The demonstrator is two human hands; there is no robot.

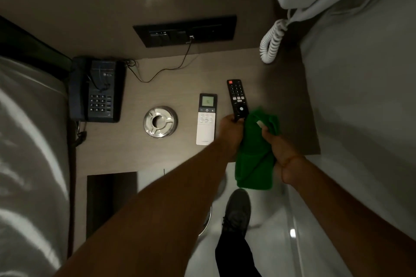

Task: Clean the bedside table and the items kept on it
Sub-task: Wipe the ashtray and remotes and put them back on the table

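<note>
A: We're over the bedside table (171,159) — our left hand (229,129) is closed around the lower end of the black TV remote (237,98), its button face up.

B: And our right hand (278,145) is fisted on the green cloth (254,155), bunched against the remote's near end, the rest hanging past the table's front edge.

A: The white AC remote (206,119) lies flat just beside our left hand, the steel ashtray (160,122) further left.
</note>
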